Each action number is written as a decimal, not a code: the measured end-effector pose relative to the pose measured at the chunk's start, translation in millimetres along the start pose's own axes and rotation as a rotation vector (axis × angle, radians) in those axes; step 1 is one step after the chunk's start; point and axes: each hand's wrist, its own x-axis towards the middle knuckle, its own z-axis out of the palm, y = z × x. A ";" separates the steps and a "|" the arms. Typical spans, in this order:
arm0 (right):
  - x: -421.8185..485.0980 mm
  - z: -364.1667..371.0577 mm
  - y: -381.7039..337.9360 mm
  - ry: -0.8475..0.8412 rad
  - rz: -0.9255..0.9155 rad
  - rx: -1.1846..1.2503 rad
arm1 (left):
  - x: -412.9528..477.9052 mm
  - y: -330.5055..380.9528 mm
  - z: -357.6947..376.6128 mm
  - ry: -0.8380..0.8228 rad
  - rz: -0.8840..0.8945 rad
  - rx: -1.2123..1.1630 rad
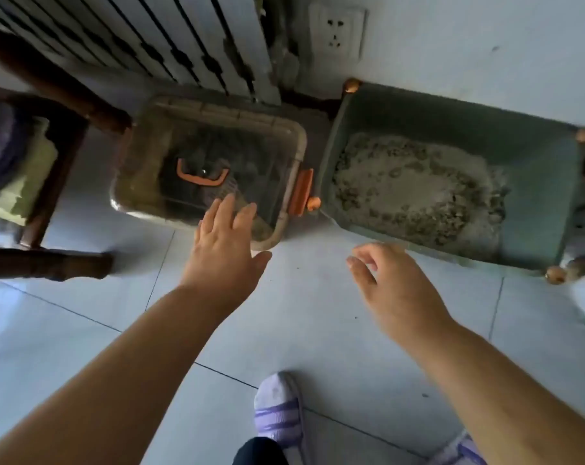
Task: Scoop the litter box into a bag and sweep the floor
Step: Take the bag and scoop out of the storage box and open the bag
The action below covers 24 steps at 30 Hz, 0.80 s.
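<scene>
White radiator (170,38) upper left. Green litter box (535,182), centre right, holds clumped grey litter (415,189); just left, a clear lidded bin (250,152) with orange handle (198,179). Left hand (222,243), fingers straight and slightly spread, overlaps the bin's near edge; right hand (395,280), fingers loosely curled, empty, hangs below the box. Wall socket (338,31) top centre

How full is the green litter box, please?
Partly full: the green litter box holds a shallow layer of clumpy grey litter, well below its rim.

Left hand (222,243) extended, fingers (225,209) straight; right hand (395,280) loosely curled, holding nothing.
</scene>
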 end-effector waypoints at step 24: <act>124.2 112.7 -2.6 0.036 -0.088 0.292 | 78.8 -87.8 102.8 0.368 0.345 0.158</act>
